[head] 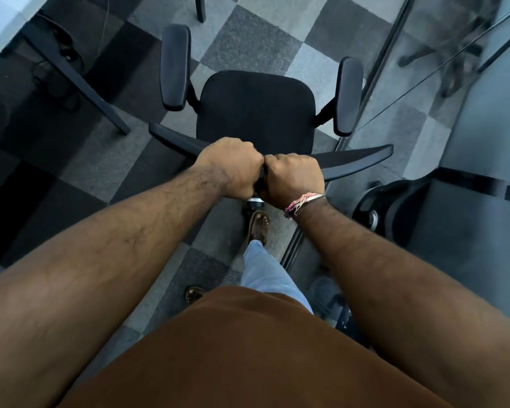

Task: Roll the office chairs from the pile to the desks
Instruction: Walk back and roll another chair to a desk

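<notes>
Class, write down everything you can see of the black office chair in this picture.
The office chair is black and seen from above and behind. Its seat looks like dark woven fabric; two padded armrests stand on short posts at either side. The thin curved backrest top looks like hard plastic. The left hand and right hand grip that top edge side by side at its middle. A castor shows just below the hands. The chair stands upright on grey checkered carpet tiles, beside a glass partition.
</notes>
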A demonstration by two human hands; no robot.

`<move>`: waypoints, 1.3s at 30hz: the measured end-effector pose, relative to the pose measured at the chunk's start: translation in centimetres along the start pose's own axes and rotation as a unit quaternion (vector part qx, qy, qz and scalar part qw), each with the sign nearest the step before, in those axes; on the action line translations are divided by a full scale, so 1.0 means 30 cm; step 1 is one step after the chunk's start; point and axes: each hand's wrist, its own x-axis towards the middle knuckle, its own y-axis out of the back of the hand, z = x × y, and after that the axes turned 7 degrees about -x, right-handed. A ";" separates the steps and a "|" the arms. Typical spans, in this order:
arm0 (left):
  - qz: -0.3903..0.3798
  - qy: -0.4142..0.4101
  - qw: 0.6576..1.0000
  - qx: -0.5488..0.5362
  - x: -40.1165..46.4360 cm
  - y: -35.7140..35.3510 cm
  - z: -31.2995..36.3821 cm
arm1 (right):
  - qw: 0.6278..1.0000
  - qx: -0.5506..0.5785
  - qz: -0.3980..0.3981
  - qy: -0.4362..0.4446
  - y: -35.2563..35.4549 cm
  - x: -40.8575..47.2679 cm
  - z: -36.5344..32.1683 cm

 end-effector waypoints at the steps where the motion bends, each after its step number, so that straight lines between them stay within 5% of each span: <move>1: -0.001 0.001 1.000 0.000 0.043 0.012 -0.003 | 1.000 -0.006 -0.001 -0.007 -0.013 0.024 0.032; 21: 0.013 0.020 0.999 0.025 1.052 0.443 -0.220 | 0.998 -0.004 -0.010 -0.063 -0.228 0.758 0.829; 33: -0.014 -0.056 0.996 0.064 1.751 0.700 -0.496 | 0.993 -0.016 -0.002 -0.119 -0.379 1.278 1.280; 39: 0.002 -0.074 0.997 0.031 2.129 0.834 -0.631 | 0.977 0.000 -0.163 -0.139 -0.406 1.603 1.552</move>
